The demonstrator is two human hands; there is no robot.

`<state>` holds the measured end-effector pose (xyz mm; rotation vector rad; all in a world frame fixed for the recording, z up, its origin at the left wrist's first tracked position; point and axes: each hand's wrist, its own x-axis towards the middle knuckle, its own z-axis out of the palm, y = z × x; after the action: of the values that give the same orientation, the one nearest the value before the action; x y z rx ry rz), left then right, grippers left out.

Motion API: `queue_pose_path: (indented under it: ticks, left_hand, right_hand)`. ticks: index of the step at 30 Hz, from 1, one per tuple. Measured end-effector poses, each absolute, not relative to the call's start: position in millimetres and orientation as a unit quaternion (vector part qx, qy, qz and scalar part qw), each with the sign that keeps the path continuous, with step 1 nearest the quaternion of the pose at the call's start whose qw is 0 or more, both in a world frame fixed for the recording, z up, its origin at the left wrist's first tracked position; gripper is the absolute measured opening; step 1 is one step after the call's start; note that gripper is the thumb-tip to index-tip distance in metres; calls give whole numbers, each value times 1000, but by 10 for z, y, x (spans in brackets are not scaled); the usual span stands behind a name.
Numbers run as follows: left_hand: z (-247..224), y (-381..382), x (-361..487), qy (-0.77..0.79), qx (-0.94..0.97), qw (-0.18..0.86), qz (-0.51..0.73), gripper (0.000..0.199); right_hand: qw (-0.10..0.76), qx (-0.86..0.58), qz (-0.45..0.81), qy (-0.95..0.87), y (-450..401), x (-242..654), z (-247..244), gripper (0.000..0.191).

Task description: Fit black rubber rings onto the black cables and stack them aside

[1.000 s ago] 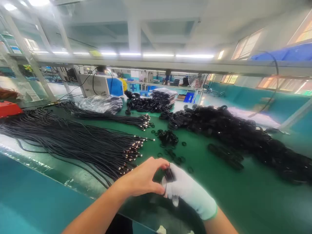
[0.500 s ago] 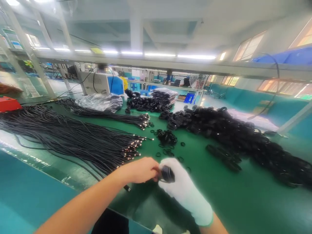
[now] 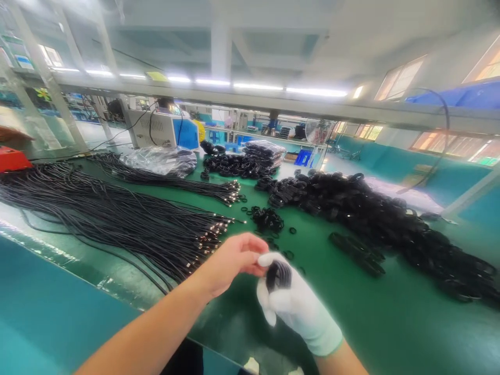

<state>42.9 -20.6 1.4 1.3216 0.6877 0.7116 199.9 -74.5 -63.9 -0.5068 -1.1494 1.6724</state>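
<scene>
A small bundle of black coiled cable [image 3: 279,275] sits in my right hand [image 3: 300,307], which wears a white glove. The gloved fingers and thumb are wrapped around the coil. My bare left hand [image 3: 240,258] is beside it, fingers curled together at the gloved fingertips. Whatever those left fingers pinch is hidden. Just beyond my hands lies a small heap of black rings [image 3: 267,219], with a few loose ones around it. Left of my left hand, long straight black cables [image 3: 117,208] are spread out, their metal plugs [image 3: 213,232] pointing right.
A large pile of coiled black cables [image 3: 359,213] covers the right side of the green table [image 3: 332,312]. Farther back are more coils [image 3: 238,166], a clear plastic bag [image 3: 160,161] and a white-and-blue machine [image 3: 164,130]. A red object [image 3: 13,159] stands at far left.
My left hand has moved slightly up, off the coil's near end to the gloved fingertips. The right hand has turned, and the coil now shows more of its loops.
</scene>
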Motion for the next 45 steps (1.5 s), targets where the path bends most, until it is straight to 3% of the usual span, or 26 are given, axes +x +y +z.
queue_pose_path:
  ticks: [3, 6, 8, 13, 18, 25, 30, 37, 40, 43, 45]
  left_hand:
    - [14, -245, 463, 316, 711, 528, 340, 27]
    - [25, -266, 485, 296, 832, 355, 306, 32]
    - [10, -264, 500, 279, 866, 304, 283, 32]
    - [-136, -227, 521, 301, 883, 256, 253, 42]
    - [-292, -217, 520, 349, 846, 260, 309, 43]
    - [-347, -211, 500, 370, 822, 271, 338, 39]
    - [-296, -187, 488, 376, 805, 270, 372, 35]
    - [-137, -136, 447, 412, 828, 222, 310, 33]
    - [-81, -8, 338, 344, 839, 333, 259, 33]
    - [-84, 115, 257, 254, 804, 496, 208, 35]
    - [-105, 146, 259, 271, 789, 517, 192, 29]
  right_hand:
    - [491, -263, 683, -472, -737, 2026, -614, 53]
    - [459, -304, 703, -450, -716, 2032, -597, 24]
    - [449, -314, 715, -435, -708, 2023, -580, 4]
    - [428, -320, 741, -407, -717, 1993, -570, 19]
    - [429, -257, 803, -325, -674, 1994, -711, 55]
    - [414, -185, 844, -286, -680, 1977, -722, 30]
    - [435, -202, 843, -243, -684, 1915, -822, 46]
    - [507, -232, 792, -247, -645, 1854, -794, 44]
    - [484, -216, 821, -213, -649, 1876, -705, 38]
    - [440, -223, 845, -206, -640, 1883, -652, 47]
    - [454, -272, 805, -267, -628, 1885, -624, 50]
